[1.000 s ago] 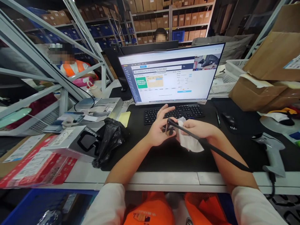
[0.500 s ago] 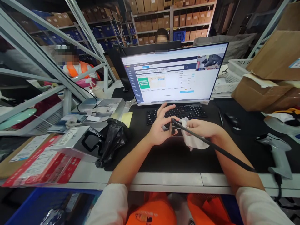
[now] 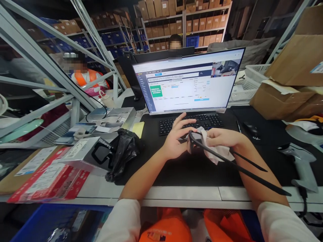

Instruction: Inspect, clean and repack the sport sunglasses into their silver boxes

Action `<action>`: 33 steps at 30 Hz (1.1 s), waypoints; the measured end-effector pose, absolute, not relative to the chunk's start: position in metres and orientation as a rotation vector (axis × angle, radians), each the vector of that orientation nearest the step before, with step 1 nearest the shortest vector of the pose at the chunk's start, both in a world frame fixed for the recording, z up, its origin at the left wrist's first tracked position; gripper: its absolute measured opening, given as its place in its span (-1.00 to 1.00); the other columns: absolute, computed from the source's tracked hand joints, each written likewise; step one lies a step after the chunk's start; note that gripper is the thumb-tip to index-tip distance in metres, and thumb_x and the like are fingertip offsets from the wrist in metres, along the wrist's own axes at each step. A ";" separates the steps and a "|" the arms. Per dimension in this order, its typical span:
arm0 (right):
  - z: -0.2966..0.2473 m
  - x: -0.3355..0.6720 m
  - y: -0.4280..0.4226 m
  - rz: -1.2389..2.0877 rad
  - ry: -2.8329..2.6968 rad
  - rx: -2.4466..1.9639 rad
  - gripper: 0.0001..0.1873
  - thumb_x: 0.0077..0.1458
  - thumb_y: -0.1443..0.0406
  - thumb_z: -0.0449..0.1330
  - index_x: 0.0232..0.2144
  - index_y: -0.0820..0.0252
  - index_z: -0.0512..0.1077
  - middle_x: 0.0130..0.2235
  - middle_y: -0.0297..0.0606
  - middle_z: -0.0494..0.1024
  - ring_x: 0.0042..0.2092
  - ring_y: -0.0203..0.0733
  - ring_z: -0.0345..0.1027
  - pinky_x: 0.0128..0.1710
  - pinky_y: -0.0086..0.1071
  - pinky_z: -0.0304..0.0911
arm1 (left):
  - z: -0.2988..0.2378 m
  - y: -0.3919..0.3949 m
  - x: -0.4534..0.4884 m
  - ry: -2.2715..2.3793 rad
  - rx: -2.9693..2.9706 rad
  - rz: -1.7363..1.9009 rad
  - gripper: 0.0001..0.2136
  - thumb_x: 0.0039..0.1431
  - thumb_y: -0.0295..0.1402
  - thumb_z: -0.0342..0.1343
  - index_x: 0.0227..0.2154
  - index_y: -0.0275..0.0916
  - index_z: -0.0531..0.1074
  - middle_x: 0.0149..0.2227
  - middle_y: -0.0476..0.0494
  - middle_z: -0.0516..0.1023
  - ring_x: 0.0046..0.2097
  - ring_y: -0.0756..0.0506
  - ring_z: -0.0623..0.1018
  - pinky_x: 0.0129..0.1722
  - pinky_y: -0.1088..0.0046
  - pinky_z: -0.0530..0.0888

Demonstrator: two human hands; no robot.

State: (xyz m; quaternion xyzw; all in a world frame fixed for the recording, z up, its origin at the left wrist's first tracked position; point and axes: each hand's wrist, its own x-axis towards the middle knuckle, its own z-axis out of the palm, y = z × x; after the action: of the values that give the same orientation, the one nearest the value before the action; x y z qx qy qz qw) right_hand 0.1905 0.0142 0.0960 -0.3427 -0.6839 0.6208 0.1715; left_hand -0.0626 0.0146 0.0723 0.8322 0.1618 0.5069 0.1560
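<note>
Black glasses [image 3: 248, 171] are held above the table [image 3: 181, 194], their long arms slanting toward the near right. The left hand [image 3: 174, 143] pinches them by the front in a narrow grip; the right hand [image 3: 224, 137] grips a white cloth [image 3: 225, 153] bunched against them. To the left lies a black plastic bag [image 3: 126, 148]. Farther, a keyboard [image 3: 207, 121] fronts the lit monitor [image 3: 186, 92]; far shelves [image 3: 184, 25] carry cardboard boxes [image 3: 165, 28].

Black glasses [image 3: 242, 169], whitish cloth [image 3: 223, 151] (faintly pinkish).

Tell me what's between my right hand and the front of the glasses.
A white cloth, pinched by your right hand, shows between it and the glasses in the head view.
</note>
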 end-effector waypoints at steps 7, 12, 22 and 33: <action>0.076 0.169 0.026 1.676 -1.119 -0.815 -0.64 -0.12 0.05 0.46 -0.41 0.21 0.56 -0.38 -0.21 0.62 -0.32 -0.10 0.51 -0.31 -0.30 0.46 | 0.061 0.023 -0.063 0.495 2.058 1.620 -0.64 0.31 -0.21 0.21 0.13 -0.06 0.40 0.13 -0.24 0.59 0.39 -0.28 0.34 0.47 -0.19 0.02; 0.071 0.112 0.011 1.715 -0.949 -0.568 -0.56 -0.02 -0.03 0.35 -0.18 0.10 0.57 -0.12 -0.22 0.64 -0.05 -0.02 0.52 -0.06 -0.16 0.50 | 0.044 0.028 -0.050 0.567 1.953 2.066 -0.68 0.31 -0.25 0.22 0.08 -0.10 0.37 0.13 -0.27 0.59 0.36 -0.25 0.39 0.44 -0.15 0.10; 0.058 0.095 -0.003 1.363 -0.920 -0.722 -0.73 -0.27 0.27 0.45 -0.50 0.11 0.43 -0.42 -0.35 0.51 -0.35 -0.21 0.39 -0.34 -0.36 0.36 | 0.042 0.017 -0.046 0.460 2.450 2.215 -0.75 0.34 -0.27 0.16 -0.01 -0.10 0.27 0.07 -0.18 0.64 0.26 -0.13 0.52 0.39 0.02 0.22; 0.060 0.089 -0.009 1.444 -1.119 -0.746 -0.67 -0.15 0.09 0.39 -0.45 0.10 0.37 -0.41 -0.27 0.54 -0.31 -0.12 0.46 -0.44 -0.34 0.34 | 0.042 0.021 -0.050 0.532 2.510 2.268 -0.83 0.37 -0.24 0.11 -0.08 -0.09 0.27 0.05 -0.12 0.66 0.24 -0.14 0.53 0.37 0.00 0.26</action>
State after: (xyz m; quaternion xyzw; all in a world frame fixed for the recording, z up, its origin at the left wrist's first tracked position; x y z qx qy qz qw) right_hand 0.0889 -0.0093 0.0600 -0.3154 -0.4732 0.6103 0.5515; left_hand -0.0505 0.0207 0.0421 0.7256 0.1539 0.6557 -0.1410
